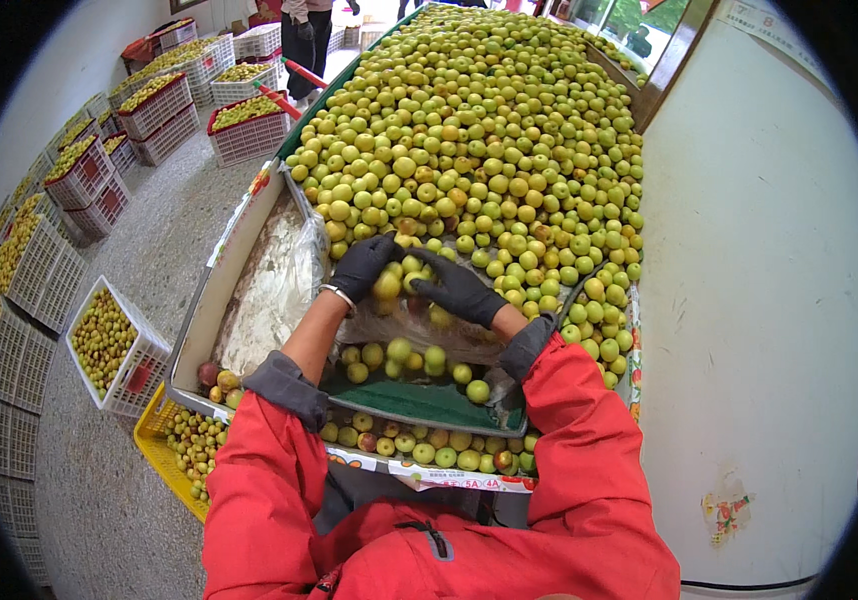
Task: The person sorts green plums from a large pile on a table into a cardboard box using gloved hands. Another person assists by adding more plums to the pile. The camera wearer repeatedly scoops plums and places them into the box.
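Note:
Both hands wear dark gloves at the near edge of a large heap of round yellow-green fruit (474, 142). My left hand (365, 266) is bent at the heap's edge, its fingertips hidden against the fruit. My right hand (459, 289) reaches in from the right with fingers apart, beside several fruits (399, 277) lying between the two hands. Blurred fruits are below them, over clear plastic sheeting (429, 326). Nearer me, several fruits rest on a green-lined tray (414, 401). A row of fruit (444, 456) sits in the trough along the front edge.
White crates of fruit (110, 345) and a yellow crate (148, 435) stand on the floor at left. More stacked crates (163, 112) line the wall. A person (307, 45) stands beyond the heap's left side. A pale wall (759, 262) borders the right.

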`<action>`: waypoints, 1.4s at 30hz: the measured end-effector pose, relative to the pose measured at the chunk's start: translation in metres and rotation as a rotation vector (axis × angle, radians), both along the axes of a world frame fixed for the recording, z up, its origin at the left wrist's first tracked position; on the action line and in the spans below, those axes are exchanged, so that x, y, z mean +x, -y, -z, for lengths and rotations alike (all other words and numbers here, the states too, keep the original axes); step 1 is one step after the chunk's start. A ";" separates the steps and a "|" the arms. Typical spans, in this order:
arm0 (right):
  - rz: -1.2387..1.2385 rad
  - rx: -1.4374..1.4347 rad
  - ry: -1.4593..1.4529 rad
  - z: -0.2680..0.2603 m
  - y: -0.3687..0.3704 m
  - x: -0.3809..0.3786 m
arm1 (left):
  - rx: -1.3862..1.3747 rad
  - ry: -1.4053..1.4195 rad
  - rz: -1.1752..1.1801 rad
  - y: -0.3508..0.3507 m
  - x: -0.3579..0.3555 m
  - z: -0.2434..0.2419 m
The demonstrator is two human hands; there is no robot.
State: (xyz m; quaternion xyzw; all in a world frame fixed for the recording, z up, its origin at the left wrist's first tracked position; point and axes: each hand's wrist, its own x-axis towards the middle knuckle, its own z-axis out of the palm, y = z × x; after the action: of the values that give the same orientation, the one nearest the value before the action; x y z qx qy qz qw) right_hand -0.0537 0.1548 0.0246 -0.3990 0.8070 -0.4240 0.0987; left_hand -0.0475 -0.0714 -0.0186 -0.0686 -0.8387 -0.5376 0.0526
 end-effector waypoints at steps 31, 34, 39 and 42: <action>0.420 0.230 -0.240 0.021 -0.130 -0.076 | -0.129 0.002 -0.373 0.011 -0.004 0.005; 0.382 0.299 -0.242 0.015 -0.125 -0.061 | -0.137 -0.032 -0.374 0.004 0.003 0.004; 0.198 0.185 -0.116 0.005 -0.095 -0.026 | -0.364 -0.258 -0.349 -0.010 0.004 0.002; -0.017 0.207 0.069 -0.019 -0.068 -0.004 | -0.354 -0.276 -0.356 -0.003 0.005 0.008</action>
State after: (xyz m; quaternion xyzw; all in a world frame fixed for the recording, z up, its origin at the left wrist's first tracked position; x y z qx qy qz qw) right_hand -0.0577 0.2232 0.0436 -0.3787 0.8392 -0.3510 0.1707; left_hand -0.0422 -0.0680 -0.0263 -0.0007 -0.9033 -0.3509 0.2469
